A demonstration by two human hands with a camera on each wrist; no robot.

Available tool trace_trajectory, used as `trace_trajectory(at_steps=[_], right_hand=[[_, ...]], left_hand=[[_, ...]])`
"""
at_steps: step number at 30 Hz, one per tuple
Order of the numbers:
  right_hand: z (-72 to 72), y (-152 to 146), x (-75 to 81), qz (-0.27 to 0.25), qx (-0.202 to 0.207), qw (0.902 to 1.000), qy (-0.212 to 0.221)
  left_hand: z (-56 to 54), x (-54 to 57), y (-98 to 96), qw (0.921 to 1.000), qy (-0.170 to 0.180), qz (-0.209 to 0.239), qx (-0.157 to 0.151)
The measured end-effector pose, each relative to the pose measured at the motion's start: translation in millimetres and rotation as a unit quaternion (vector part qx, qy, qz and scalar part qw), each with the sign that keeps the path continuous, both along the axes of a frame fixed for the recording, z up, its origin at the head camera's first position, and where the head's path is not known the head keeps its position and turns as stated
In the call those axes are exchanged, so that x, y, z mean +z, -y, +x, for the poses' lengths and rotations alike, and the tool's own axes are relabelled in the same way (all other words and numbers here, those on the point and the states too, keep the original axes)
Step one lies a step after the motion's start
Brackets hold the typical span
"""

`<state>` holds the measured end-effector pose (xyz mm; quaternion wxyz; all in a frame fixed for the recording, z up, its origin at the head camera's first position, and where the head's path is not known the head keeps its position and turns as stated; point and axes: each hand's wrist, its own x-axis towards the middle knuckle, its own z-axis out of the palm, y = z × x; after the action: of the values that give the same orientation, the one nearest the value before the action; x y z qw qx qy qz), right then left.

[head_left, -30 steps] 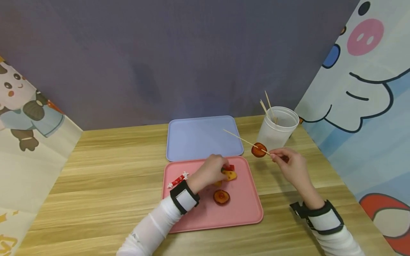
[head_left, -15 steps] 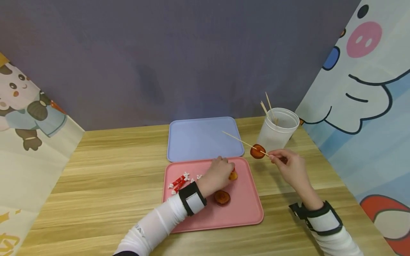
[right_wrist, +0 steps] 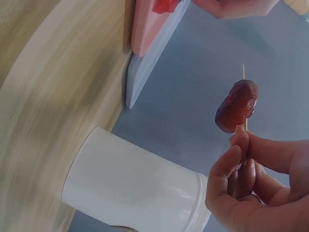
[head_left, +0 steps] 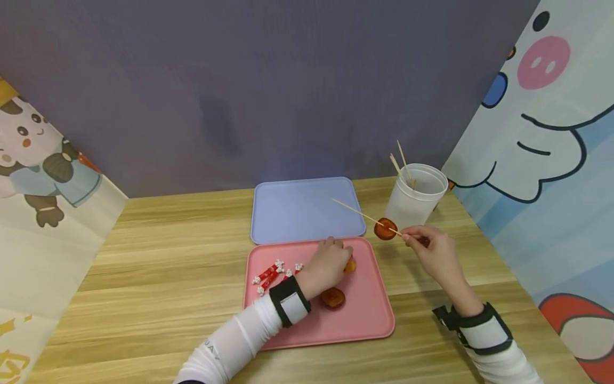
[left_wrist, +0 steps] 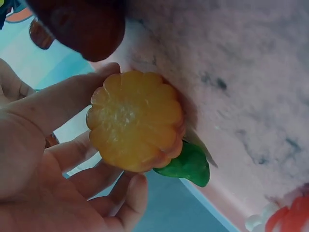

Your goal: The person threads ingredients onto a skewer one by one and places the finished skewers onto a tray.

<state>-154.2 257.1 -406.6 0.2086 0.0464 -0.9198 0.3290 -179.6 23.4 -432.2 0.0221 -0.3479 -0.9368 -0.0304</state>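
My left hand (head_left: pixel 326 265) is over the pink tray (head_left: pixel 364 325). In the left wrist view its thumb and fingers hold a yellow, scalloped slice (left_wrist: pixel 135 121) resembling corn, also partly visible in the head view. A green piece (left_wrist: pixel 188 166) lies against that slice's lower edge. Raised right of the tray, my right hand (head_left: pixel 434 253) pinches a thin wooden skewer (head_left: pixel 357 210) near one end. A round brown piece (head_left: pixel 386 229), like a mushroom cap, is threaded on the skewer close to the fingers. Another brown round piece (head_left: pixel 333 298) lies on the tray below my left wrist.
Several red pieces with white ends (head_left: pixel 268 277) lie on the tray's left side. Behind it sits a blue tray (head_left: pixel 302 208). A white cup (head_left: pixel 414 197) with several skewers (head_left: pixel 403 165) stands at the back right, near the grey wall (head_left: pixel 288 106).
My left hand has moved slightly right over the tray, now covering most of the yellow piece and uncovering more red pieces. The right hand, still pinching the skewer, has hardly moved.
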Motion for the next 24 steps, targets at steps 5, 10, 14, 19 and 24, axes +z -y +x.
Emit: trace_trajectory(at_steps=[5,10,14,19,24], right_hand=[[-0.6,0.4,-0.9,0.001,0.000,1.0000,0.001],[-0.8,0.7,-1.6,0.001,0.001,1.0000,-0.001],[0.2,1.5,-1.1,-0.002,0.003,1.0000,-0.001],[0.8,2.1,-0.5,0.005,0.001,1.0000,0.001],[0.3,2.8,-0.8,0.009,0.001,1.0000,0.000]], left_hand=[[1.9,-0.8,-1.3,0.9999,-0.012,-0.011,-0.003],[2.5,-2.8,-1.8,0.9997,-0.023,-0.009,-0.007],[2.7,-4.9,-2.1,0.9996,-0.025,0.000,-0.011],[3.0,-6.6,-2.5,0.9995,-0.026,0.010,-0.013],[2.5,-6.9,-1.1,0.9997,-0.020,0.010,-0.012]])
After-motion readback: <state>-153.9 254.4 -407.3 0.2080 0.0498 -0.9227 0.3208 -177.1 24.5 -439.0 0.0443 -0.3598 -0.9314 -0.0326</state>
